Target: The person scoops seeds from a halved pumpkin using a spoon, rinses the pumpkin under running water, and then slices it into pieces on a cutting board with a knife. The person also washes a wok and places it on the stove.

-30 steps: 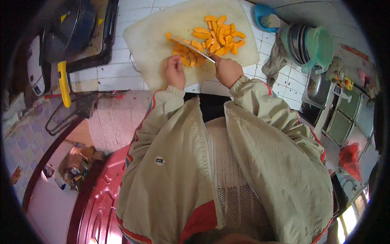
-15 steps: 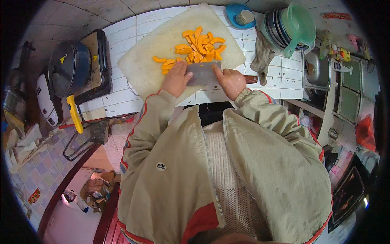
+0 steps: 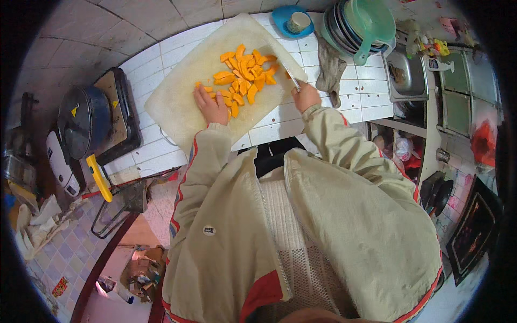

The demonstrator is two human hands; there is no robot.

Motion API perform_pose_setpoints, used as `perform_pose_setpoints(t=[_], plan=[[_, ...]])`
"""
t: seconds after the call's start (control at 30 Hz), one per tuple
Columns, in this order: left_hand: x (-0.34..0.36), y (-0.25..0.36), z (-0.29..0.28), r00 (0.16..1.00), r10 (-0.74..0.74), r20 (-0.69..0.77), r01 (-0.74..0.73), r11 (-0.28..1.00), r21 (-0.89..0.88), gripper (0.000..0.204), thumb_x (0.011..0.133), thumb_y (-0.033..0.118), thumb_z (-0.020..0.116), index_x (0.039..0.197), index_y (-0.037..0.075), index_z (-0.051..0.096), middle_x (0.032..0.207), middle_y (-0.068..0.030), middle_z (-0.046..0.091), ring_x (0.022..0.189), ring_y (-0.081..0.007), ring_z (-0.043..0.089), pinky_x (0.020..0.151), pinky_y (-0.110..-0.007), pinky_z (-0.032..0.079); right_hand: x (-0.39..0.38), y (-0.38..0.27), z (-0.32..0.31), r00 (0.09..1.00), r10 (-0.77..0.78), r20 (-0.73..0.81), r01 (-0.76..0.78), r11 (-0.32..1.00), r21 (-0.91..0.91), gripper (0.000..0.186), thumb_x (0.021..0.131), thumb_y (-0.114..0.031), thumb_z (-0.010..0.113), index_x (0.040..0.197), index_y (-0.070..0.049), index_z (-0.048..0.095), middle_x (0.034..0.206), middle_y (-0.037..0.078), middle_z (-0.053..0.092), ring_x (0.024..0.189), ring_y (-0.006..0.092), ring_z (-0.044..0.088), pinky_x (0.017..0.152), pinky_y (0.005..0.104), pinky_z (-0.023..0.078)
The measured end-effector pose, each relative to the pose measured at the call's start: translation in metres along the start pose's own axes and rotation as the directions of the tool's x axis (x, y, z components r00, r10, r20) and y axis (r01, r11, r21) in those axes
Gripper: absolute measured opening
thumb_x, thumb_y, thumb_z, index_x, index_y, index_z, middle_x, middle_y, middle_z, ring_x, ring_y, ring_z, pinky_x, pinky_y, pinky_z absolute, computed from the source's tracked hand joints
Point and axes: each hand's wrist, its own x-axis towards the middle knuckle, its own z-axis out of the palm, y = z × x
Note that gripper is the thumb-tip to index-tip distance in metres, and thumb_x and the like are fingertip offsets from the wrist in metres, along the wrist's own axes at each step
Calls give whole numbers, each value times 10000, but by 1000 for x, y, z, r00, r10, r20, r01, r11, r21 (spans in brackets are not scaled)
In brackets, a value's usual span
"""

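Note:
Orange pumpkin slices [image 3: 245, 70] lie in a loose heap on the pale cutting board [image 3: 183, 81]. My left hand [image 3: 214, 109] rests at the heap's near left side, fingers stretched out and touching the closest slices. On the right, my right hand [image 3: 307, 97] is closed around the handle of a cleaver [image 3: 292, 78]. Its blade appears almost edge-on and points away from me, at the right of the heap. My fingers hide most of the handle.
A blue dish with a cup [image 3: 299, 22], a grey rag [image 3: 329, 70] and stacked bowls with a green strainer [image 3: 371, 24] stand beyond the board's right side. A sink [image 3: 404, 75] is farther right. At left, a dark pan [image 3: 86, 116] with a yellow handle sits by a cooktop.
The cleaver has swung from lying crosswise near the heap's front to pointing away at its right. My hands have moved apart, and the left has come off the blade.

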Motion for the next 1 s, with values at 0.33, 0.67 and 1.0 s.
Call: perform_pose_setpoints(t=[0.33, 0.67, 1.0], plan=[[4, 85, -26, 945, 304, 121, -295, 952, -85, 578, 849, 98, 529, 1391, 11, 350, 1432, -246, 324, 1344, -405, 285, 1115, -473, 220, -19, -31, -3, 962, -228, 148, 103, 809, 579, 227, 838, -204, 618, 921, 2, 660, 724, 179, 642, 634, 267, 627, 615, 379, 492], [-27, 92, -6, 700, 557, 448, -621, 784, -5, 484, 818, 79, 533, 1289, -12, 471, 1405, -140, 410, 1341, -298, 346, 1094, -428, 294, 3, 4, -26, 966, -253, -58, 260, 951, 168, 428, 764, -188, 576, 1174, -66, 585, 741, 162, 640, 664, 311, 642, 635, 440, 509], [-32, 39, 43, 658, 463, 593, -618, 783, 74, 251, 859, 153, 514, 1077, 57, 593, 1118, -159, 584, 1065, -321, 527, 913, -456, 390, 37, 40, 81, 894, -447, 32, 447, 884, -137, 240, 785, -73, 541, 998, -16, 634, 938, 208, 609, 901, 349, 590, 791, 450, 483]])
